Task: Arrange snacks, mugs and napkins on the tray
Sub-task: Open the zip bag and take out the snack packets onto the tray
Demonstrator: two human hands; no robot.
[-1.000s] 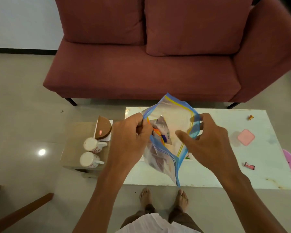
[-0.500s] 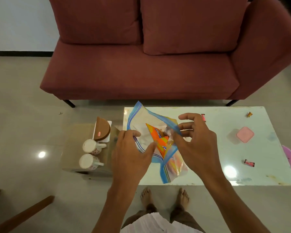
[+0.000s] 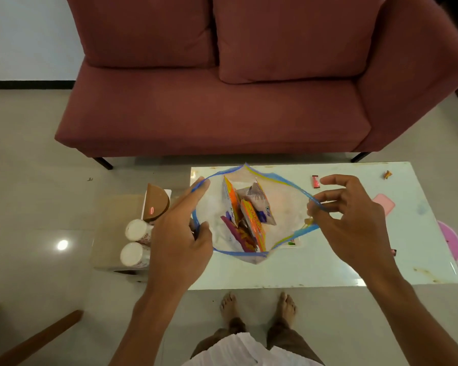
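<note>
I hold a clear zip bag (image 3: 286, 207) with a blue rim above the white coffee table (image 3: 328, 270). Its mouth is spread wide. My left hand (image 3: 180, 233) pinches the left rim and my right hand (image 3: 352, 220) pinches the right rim. Inside lie several snack packets (image 3: 249, 217), orange, white and purple. Two white mugs (image 3: 136, 243) lie on a low beige stool (image 3: 111, 220) at the left, beside a brown napkin holder (image 3: 156, 204).
A red sofa (image 3: 222, 101) stands behind the table. On the table lie a pink lid (image 3: 384, 203), a small red candy (image 3: 315, 181) and another wrapper (image 3: 388, 174). A pink plate (image 3: 451, 240) pokes out at the right edge. My bare feet stand in front.
The bag was folded and half shut between my hands. Now both hands have pulled its rim apart, and the packets inside show from above.
</note>
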